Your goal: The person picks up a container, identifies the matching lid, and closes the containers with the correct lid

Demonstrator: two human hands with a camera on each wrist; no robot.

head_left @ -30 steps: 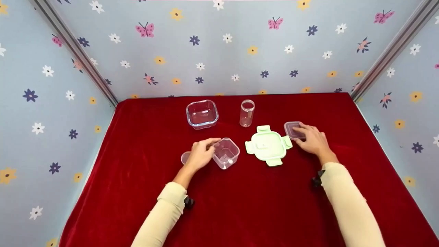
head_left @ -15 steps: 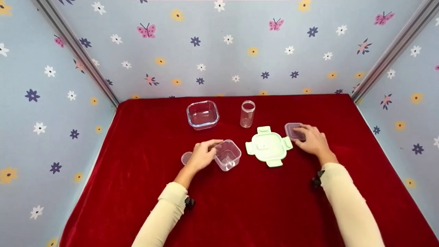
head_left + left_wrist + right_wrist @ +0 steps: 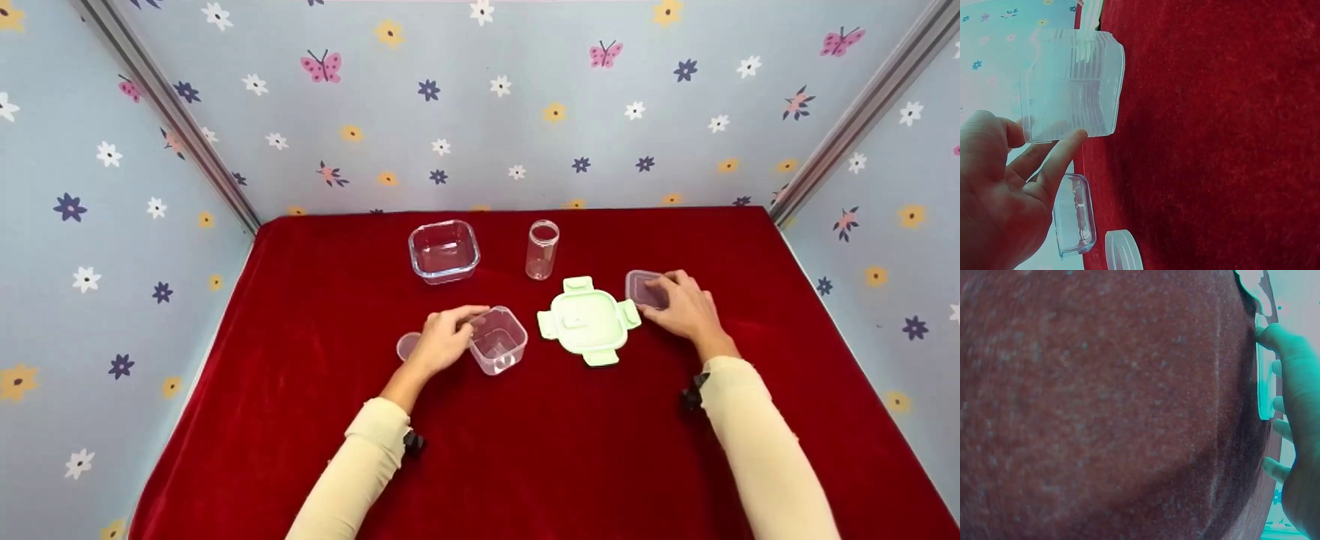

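My left hand (image 3: 444,337) grips the left corner of a clear square plastic container (image 3: 498,341), which stands upright with its mouth up. In the left wrist view the fingers (image 3: 1061,160) lie against the container's side (image 3: 1072,84). To the right, my right hand (image 3: 684,306) holds a clear square plastic lid (image 3: 643,289) at its edges, low over the cloth. The right wrist view shows the thumb (image 3: 1280,337) on the near edge of that lid (image 3: 1264,388), with the other fingers partly behind it.
A green four-clip lid (image 3: 589,321) lies between the hands. Behind stand a square glass container (image 3: 444,253) and a clear cylindrical jar (image 3: 541,251). A small round clear lid (image 3: 407,346) lies beside the left hand. Red cloth (image 3: 525,465) covers the table; patterned walls (image 3: 480,97) surround it.
My right fingers have drawn in on the square lid, which has shifted very slightly to the right. The left hand and its container have barely shifted.
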